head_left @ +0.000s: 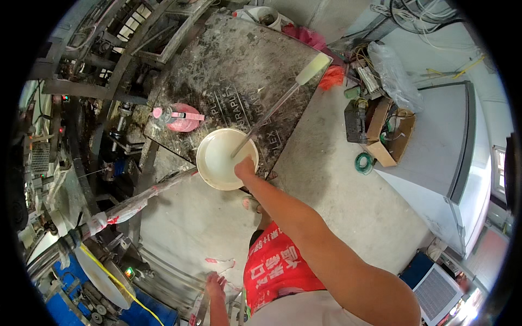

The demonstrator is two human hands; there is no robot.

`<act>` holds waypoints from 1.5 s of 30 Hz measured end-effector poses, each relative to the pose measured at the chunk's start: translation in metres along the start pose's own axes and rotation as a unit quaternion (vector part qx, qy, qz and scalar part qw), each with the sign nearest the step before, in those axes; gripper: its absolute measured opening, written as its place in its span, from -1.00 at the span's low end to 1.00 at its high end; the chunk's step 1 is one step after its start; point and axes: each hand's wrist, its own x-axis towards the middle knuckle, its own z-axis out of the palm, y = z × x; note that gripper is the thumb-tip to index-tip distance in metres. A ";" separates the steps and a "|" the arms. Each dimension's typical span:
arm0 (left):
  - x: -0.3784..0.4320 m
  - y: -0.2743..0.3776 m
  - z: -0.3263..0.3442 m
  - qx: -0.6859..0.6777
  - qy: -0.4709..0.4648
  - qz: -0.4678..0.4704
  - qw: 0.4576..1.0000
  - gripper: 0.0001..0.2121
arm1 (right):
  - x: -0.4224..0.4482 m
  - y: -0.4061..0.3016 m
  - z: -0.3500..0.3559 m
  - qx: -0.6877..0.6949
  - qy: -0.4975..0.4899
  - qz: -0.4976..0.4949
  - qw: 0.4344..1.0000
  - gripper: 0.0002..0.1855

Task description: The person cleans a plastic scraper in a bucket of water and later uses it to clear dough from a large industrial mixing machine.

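A white bucket (216,150) of cloudy, pale liquid sits at the near corner of a stained board tabletop (228,49). My right hand (244,168) reaches over the bucket's near right rim, and its fingertips are hidden inside. Beside that hand, a metal rod (271,112) dips into the liquid. The rod slants up to a pale yellow-green block-shaped end (313,68) by the board's far right corner. Low in the picture, my left hand (215,284) hangs near metal rails, fingers apart, with nothing visible in it. Left of the bucket is a pink spray bottle (183,117).
Machinery (118,122) lines the left side. A plastic-wrapped bar (142,199) runs from there toward the bucket. At right, a cardboard box (389,138) and coiled green wire (363,162) lie by a grey-topped white cabinet (428,138). A red printed apron (277,269) covers my front.
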 end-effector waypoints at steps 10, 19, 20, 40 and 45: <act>-0.026 -0.042 0.022 -0.123 0.092 -0.150 0.977 -0.75 | 0.090 0.031 0.056 -0.107 0.012 -0.033 0.994 -0.45; -0.020 -0.026 0.036 -0.154 0.075 -0.125 0.977 -0.73 | 0.073 0.011 0.023 -0.061 -0.088 -0.087 0.990 -0.62; -0.022 -0.029 0.035 -0.169 0.079 -0.125 0.974 -0.73 | 0.057 -0.008 0.013 0.014 -0.139 -0.049 0.989 -0.62; -0.024 0.217 0.166 -0.170 -0.105 0.074 0.977 -0.66 | -0.072 -0.024 -0.065 0.311 -0.274 0.117 0.903 -0.76; -0.029 0.292 0.207 -0.131 -0.149 0.122 0.972 -0.69 | -0.085 -0.045 -0.103 0.308 -0.390 0.021 0.867 -0.81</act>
